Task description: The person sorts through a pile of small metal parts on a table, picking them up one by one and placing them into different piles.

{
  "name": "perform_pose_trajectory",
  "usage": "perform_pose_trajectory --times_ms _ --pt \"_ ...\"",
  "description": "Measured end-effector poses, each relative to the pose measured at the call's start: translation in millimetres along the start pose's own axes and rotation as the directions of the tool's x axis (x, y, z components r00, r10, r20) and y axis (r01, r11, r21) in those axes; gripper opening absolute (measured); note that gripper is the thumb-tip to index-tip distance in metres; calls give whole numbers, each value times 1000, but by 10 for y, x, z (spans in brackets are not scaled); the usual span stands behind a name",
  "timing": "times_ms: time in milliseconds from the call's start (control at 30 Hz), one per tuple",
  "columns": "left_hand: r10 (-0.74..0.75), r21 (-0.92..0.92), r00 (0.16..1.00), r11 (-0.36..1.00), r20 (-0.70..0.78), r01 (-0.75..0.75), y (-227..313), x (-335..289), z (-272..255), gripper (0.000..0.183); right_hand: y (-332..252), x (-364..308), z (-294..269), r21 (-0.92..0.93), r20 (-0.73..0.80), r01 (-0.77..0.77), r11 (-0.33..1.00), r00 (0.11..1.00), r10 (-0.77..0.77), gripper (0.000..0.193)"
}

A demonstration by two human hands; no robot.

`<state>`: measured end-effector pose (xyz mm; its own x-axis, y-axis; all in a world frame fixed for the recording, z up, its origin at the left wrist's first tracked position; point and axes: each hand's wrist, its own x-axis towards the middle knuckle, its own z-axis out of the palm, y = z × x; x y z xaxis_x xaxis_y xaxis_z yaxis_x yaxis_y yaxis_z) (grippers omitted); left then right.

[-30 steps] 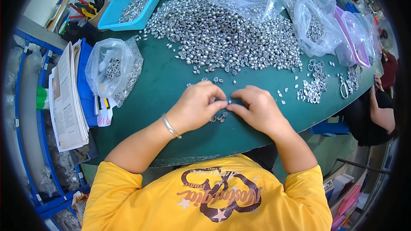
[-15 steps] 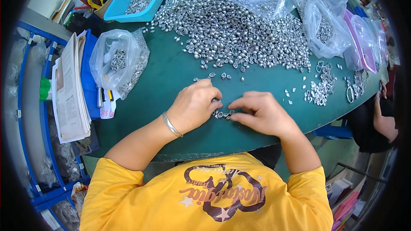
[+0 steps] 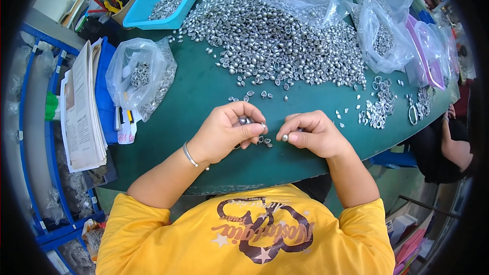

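Curled around a few small silver metal pieces [image 3: 245, 120], my left hand [image 3: 224, 131] also pinches something small between thumb and forefinger. My right hand [image 3: 317, 135] is closed a short way to its right, with a rounded silver metal piece [image 3: 285, 137] at its thumb and fingertips. A few loose teardrop-shaped pieces [image 3: 266, 142] lie on the green table [image 3: 188, 91] beside my left fingers. Beyond my hands, more single pieces [image 3: 264, 94] are scattered in a short row. A large heap of silver metal pieces [image 3: 285, 46] covers the far middle.
A blue basket [image 3: 153, 22] of pieces stands far left, with a plastic bag [image 3: 122, 81] of parts nearer. Newspapers [image 3: 81, 107] lean at the left edge. Flat silver parts [image 3: 382, 103] lie right, near a purple tray [image 3: 430, 66]. Another person's arm [image 3: 453, 145] shows far right.
My left hand has turned so the pieces in its palm show. My right hand has lifted from the loose pieces and now has one at its fingertips. Fewer pieces lie between my hands.
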<state>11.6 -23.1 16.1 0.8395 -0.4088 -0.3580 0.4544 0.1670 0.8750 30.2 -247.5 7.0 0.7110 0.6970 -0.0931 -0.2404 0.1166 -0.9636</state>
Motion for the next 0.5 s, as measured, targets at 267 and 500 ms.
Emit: perform_pose_trajectory --times_ms 267,500 --pt "24 -316 1000 949 -2 -24 -53 -17 -214 16 47 -3 40 -237 -161 -10 972 987 -29 9" --pt "499 875 831 254 246 -412 -208 -63 14 13 85 41 214 -880 50 153 449 971 -232 11"
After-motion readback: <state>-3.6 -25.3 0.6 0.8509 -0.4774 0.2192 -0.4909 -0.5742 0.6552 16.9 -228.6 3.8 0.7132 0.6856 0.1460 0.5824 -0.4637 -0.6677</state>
